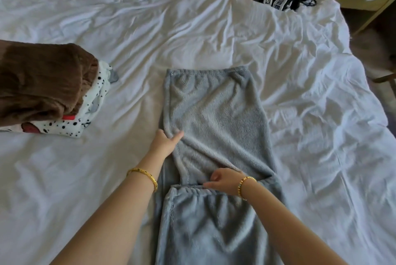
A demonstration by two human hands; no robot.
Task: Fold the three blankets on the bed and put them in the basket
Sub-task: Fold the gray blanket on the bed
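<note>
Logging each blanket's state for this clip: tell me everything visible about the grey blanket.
The grey blanket is plush, fleece-like, pale blue-grey with a stitched hem along its edges. It lies on the white bed sheet folded into a long narrow strip running away from the person, with its near end folded over itself, forming a cross edge. The left hand pinches its left edge partway up; the right hand pinches the fabric at the folded cross edge. It lies apart from the stacked blankets on the left.

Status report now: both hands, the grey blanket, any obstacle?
Left hand pinches grey blanket at its left edge. Right hand pinches a fold mid-strip. Blanket lies as long strip, half folded. Brown blanket stacked on spotted blanket, apart at left; no basket seen.
</note>
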